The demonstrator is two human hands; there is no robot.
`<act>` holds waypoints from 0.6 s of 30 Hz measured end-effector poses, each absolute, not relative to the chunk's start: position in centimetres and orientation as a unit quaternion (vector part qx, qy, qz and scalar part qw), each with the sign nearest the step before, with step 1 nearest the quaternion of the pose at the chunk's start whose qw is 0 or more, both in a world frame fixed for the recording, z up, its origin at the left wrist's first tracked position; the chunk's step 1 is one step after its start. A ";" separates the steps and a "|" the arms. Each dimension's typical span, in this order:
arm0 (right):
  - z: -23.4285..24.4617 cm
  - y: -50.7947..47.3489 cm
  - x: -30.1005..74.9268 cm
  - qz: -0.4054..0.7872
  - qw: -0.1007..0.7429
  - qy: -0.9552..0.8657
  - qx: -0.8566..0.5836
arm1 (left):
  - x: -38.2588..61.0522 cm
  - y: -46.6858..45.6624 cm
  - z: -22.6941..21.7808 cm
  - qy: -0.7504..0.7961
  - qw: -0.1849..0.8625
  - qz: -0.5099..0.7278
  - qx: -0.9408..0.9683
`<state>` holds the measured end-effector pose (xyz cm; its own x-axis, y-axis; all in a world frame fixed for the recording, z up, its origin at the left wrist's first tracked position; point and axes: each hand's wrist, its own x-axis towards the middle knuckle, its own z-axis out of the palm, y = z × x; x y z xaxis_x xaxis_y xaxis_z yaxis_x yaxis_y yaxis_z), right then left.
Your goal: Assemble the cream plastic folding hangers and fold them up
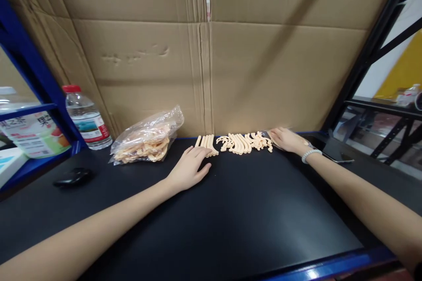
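My left hand (189,169) rests on the black table with its fingers stretched out and thumb apart. Its fingertips touch the lower ends of a row of thin beige sticks with curved ends (207,141). To their right lie several curved beige pieces (240,143), lined up side by side, and then a jumbled heap of smaller beige pieces (261,141). My right hand (288,139), with a pale bead bracelet on the wrist, is just right of that heap. Its fingers are bent and pressed together over something partly hidden, with what looks like clear plastic around it.
A clear plastic bag of beige pieces (147,140) lies at the back left, beside a red-capped water bottle (87,118). A black computer mouse (73,177) sits nearer on the left. Cardboard (280,66) walls off the table's back. A dark phone-like object (338,153) lies right of my right wrist.
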<state>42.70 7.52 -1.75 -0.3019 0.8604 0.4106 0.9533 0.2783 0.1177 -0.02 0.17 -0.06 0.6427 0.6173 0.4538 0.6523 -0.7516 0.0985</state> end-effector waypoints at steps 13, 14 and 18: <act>-1.6 6.3 42.5 -0.214 0.201 -0.766 -0.572 | 0.0 0.2 0.1 -0.330 0.047 -0.263 -0.906; -1.4 6.0 42.3 -0.225 0.217 -0.757 -0.574 | 0.1 0.2 0.2 -0.326 0.050 -0.269 -0.905; -0.2 4.7 40.9 -0.270 0.287 -0.721 -0.571 | 0.6 -1.9 1.4 -0.287 0.083 -0.379 -0.876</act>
<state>40.94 4.73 -0.16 -0.1845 0.6679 0.7210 0.9772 0.2034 0.0616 0.59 -1.90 1.44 0.5492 0.4395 0.7108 0.5648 -0.8221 0.0719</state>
